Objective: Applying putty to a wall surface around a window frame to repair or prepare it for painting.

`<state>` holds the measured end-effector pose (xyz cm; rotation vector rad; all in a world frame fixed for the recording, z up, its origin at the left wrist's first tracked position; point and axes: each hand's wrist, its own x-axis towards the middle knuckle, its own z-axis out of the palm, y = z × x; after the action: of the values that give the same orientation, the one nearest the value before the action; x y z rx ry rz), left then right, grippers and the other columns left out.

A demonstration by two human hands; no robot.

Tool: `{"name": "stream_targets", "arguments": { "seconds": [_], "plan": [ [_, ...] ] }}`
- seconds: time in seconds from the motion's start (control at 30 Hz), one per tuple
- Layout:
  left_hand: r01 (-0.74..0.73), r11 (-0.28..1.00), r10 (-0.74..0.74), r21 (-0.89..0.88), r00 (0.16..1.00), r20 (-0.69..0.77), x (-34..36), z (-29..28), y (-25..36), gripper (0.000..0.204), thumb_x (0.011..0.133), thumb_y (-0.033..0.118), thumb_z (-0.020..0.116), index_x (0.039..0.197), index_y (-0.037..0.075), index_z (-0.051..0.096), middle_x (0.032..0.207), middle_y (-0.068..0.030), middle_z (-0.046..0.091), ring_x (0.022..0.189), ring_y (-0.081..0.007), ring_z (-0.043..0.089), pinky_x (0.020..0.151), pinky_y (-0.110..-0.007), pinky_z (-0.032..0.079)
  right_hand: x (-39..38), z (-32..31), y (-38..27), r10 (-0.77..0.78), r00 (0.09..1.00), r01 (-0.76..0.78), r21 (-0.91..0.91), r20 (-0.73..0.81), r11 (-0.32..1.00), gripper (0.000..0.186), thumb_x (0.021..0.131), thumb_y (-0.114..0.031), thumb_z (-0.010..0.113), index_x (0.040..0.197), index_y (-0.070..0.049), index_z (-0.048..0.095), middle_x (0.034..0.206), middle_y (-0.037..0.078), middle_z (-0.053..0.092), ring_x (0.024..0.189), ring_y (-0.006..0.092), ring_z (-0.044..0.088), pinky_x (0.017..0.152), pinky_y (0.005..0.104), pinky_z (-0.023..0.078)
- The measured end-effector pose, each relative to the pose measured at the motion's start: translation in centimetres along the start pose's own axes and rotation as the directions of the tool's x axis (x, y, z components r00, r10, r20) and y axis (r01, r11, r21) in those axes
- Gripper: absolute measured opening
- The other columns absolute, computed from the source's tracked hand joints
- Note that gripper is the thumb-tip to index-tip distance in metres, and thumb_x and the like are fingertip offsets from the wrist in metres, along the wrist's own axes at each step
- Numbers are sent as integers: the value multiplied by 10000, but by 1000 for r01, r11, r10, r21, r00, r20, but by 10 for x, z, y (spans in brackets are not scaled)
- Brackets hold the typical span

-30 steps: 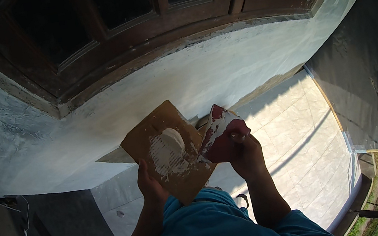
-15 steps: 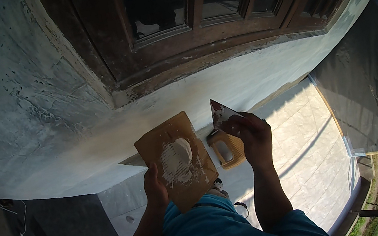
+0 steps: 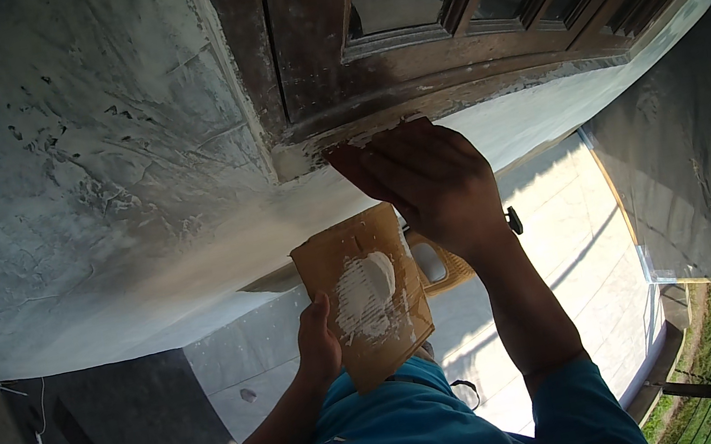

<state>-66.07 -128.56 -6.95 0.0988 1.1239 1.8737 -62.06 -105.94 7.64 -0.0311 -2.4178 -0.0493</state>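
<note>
My left hand (image 3: pixel 318 341) grips the left edge of a brown cardboard piece (image 3: pixel 347 240), thumb on top and the other fingers hidden beneath. A mound of white filler paste (image 3: pixel 366 296) lies spread on the cardboard, thickest at its right. My right hand (image 3: pixel 439 183) is closed on a dark reddish putty knife (image 3: pixel 353 168), a broad flat blade. Its edge is against the sill below the brown window frame (image 3: pixel 460 59), near the frame's lower left corner. Whether paste is under the blade is hidden.
A rough grey-white plastered wall (image 3: pixel 103 190) runs along the left and below the window. Behind the cardboard, on the pale tiled floor (image 3: pixel 561 252), stands a yellow-brown basket-like container (image 3: pixel 451 270). Dark sheeting (image 3: pixel 678 165) covers an area at right.
My right hand has moved up and forward, bringing the putty knife from above the container to the sill. The view has shifted left; the cardboard stays in my left hand.
</note>
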Motion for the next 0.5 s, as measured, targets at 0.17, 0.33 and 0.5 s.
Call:
{"name": "stream_targets", "arguments": {
  "seconds": [0.17,0.33,0.5],
  "plan": [
    [-6,999,6,-31,1000,-1,3,-6,3,515,1064,415,361,1270,-21,541,1161,-139,658,1067,-204,640,975,-353,482,-28,22,-18,79,992,-78,13,-103,997,379,692,-116,807,1063,-106,733,1083,49,732,1028,220,689,934,395,546],
    [-20,998,18,-55,1000,-25,4,-7,10,505,1066,410,360,1264,-16,546,1157,-136,658,1062,-204,640,977,-348,478,-54,20,-30,108,984,-98,70,-145,993,273,705,-58,795,971,-88,742,1014,51,747,957,218,716,854,367,584],
    [6,1000,-7,-20,1000,-24,5,-18,4,503,1068,411,358,1234,-20,555,1137,-144,657,1028,-201,642,967,-344,476,5,-9,-16,200,973,-203,-18,-116,979,302,703,-28,769,987,-129,742,907,40,741,838,237,706,753,344,572]
  ]
}}
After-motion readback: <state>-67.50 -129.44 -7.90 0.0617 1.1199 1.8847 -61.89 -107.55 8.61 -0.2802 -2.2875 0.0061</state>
